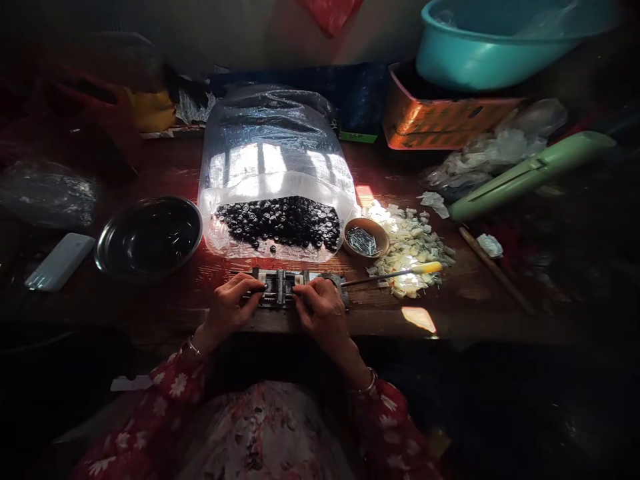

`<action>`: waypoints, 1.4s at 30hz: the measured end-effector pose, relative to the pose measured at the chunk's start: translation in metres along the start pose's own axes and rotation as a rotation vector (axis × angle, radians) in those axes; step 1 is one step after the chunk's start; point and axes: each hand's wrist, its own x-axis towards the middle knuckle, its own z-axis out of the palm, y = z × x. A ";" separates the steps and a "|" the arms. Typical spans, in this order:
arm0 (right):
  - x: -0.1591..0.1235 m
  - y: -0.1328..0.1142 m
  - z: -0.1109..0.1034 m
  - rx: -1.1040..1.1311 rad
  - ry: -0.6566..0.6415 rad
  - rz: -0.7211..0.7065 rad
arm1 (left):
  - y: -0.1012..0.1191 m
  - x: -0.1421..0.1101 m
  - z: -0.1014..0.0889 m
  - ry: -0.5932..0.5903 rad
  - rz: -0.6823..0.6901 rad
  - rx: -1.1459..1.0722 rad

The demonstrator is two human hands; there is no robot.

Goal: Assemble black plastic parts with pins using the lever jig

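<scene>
My left hand [234, 303] is closed in a pinch over the left end of a small metal jig [281, 290] at the table's front edge. A small black round piece [264, 287] shows at its fingertips. My right hand [320, 308] is closed over the right part of the jig, its fingertips by a small whitish piece [299, 281]; what they grip is hidden. A rod with a yellow handle [427, 267] extends right from the jig. Behind the jig, black round pieces [285, 222] lie in the mouth of a translucent bag [280, 153].
A bowl of metal pins [363, 241] stands beside a pile of whitish pieces [413, 247]. To the left are a metal basin [149, 237] and a white phone-like object [60, 262]. A green tube-like object [533, 175], wooden stick [495, 270], orange basket [445, 120] and turquoise tub [470, 57] occupy the right.
</scene>
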 end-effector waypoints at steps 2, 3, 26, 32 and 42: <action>0.000 0.001 0.002 0.007 0.020 -0.001 | 0.000 0.000 0.001 0.003 0.020 0.028; -0.001 0.002 0.003 0.010 0.025 0.004 | 0.000 -0.001 0.001 0.005 0.033 0.034; -0.001 0.002 0.012 0.037 0.124 -0.023 | -0.001 -0.006 0.016 0.050 0.092 0.167; -0.005 0.004 0.015 0.003 0.135 -0.037 | 0.004 -0.009 0.026 0.091 0.113 0.357; -0.005 0.001 0.020 -0.056 0.169 -0.045 | -0.004 -0.006 0.023 0.047 0.158 0.391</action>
